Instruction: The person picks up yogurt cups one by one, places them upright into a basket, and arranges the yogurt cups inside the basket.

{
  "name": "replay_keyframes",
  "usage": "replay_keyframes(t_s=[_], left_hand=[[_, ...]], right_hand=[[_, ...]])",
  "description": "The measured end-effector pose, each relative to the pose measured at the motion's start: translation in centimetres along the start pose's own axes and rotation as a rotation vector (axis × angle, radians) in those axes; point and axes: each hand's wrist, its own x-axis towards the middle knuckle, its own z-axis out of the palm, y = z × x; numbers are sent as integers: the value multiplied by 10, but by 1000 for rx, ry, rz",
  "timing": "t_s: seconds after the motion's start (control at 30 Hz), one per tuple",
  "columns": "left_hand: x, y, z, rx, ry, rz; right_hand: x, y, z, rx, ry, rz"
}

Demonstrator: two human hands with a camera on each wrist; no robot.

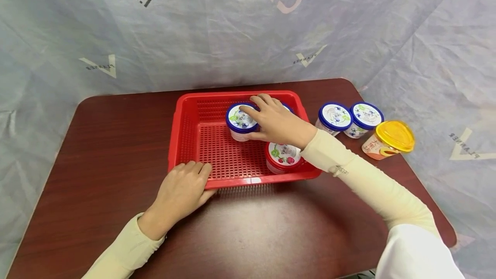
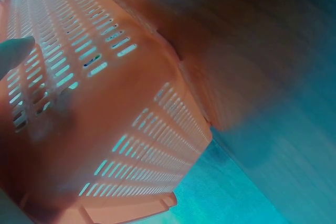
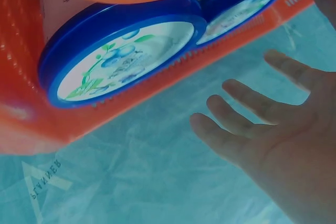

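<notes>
A red plastic basket point(image 1: 248, 181) with slotted walls sits on the table. My left hand point(image 1: 184, 188) grips its front-left rim, fingers over the top edge; the thumb point(image 2: 16, 55) lies against the outer wall in the left wrist view. Inside stand a blue-lidded cup point(image 1: 241, 119), a second blue-lidded cup point(image 1: 288, 107) mostly hidden behind my right hand, and a red-lidded cup point(image 1: 284, 156) with raspberries pictured on it. My right hand point(image 1: 277, 117) reaches over the basket by the blue-lidded cups. Its fingers point(image 3: 236, 121) are spread and loosely extended in the right wrist view.
Right of the basket stand two more blue-lidded cups point(image 1: 335, 116) point(image 1: 366, 115), side by side, and a yellow-lidded cup point(image 1: 394, 137) near the table's right edge. A grey printed sheet point(image 1: 193, 33) hangs behind the dark red-brown table point(image 1: 104, 150).
</notes>
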Motion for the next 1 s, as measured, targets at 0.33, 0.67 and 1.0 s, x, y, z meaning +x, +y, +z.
replay_keyframes(t_s=[0.33, 0.67, 1.0], left_hand=[[0, 0, -1, -7, -6, 0], [-1, 0, -1, -17, -11, -8], [0, 0, 1, -22, -12, -8]], right_hand=[[-27, -1, -9, 13, 33, 50], [-44, 0, -8, 29, 94, 64], [-63, 3, -17, 145, 108, 199]])
